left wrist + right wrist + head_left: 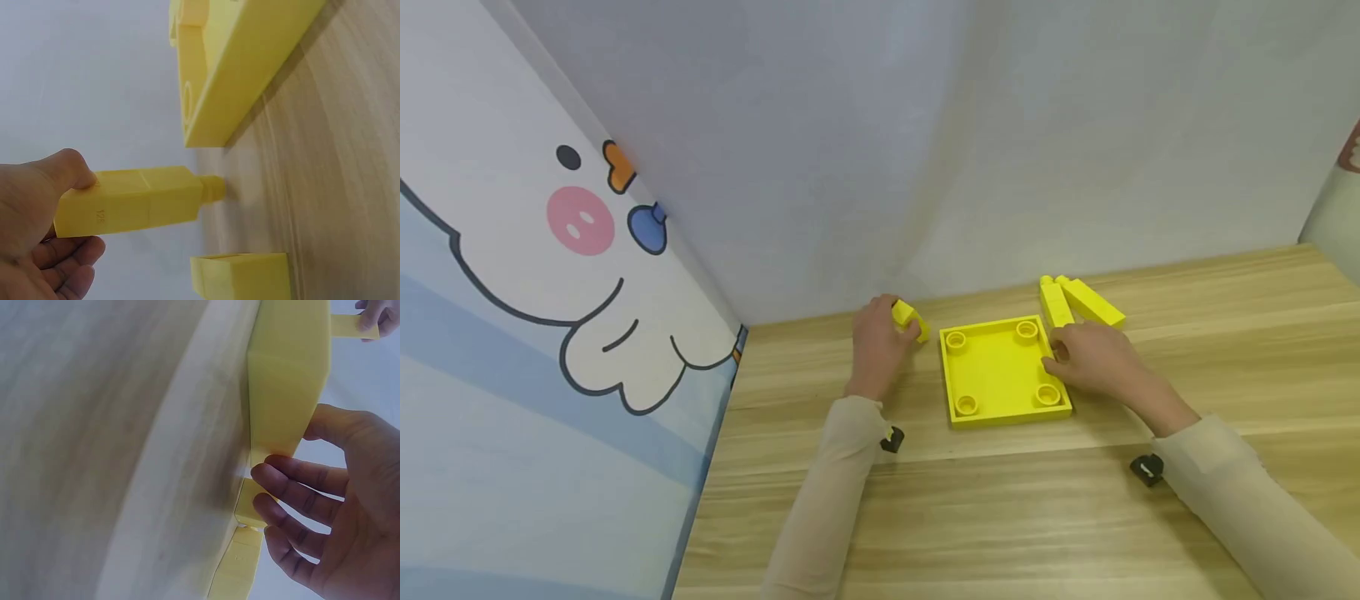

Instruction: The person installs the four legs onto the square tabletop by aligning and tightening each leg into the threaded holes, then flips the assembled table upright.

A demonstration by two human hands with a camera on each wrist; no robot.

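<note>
Beside the square yellow tray-like piece, my left hand pinches a yellow block with a narrow peg between thumb and fingers. Its peg points down at the wooden tabletop. Another yellow block lies near it in the left wrist view. My right hand grips the right wall of the square piece, thumb over the rim and fingertips along the outer side. The piece lies flat, and round sockets show in its corners.
Two yellow pegged blocks lie behind my right hand, a nearer one and a slanted one. A pale wall rises at the tabletop's far edge. To the left stands a panel with a cartoon print.
</note>
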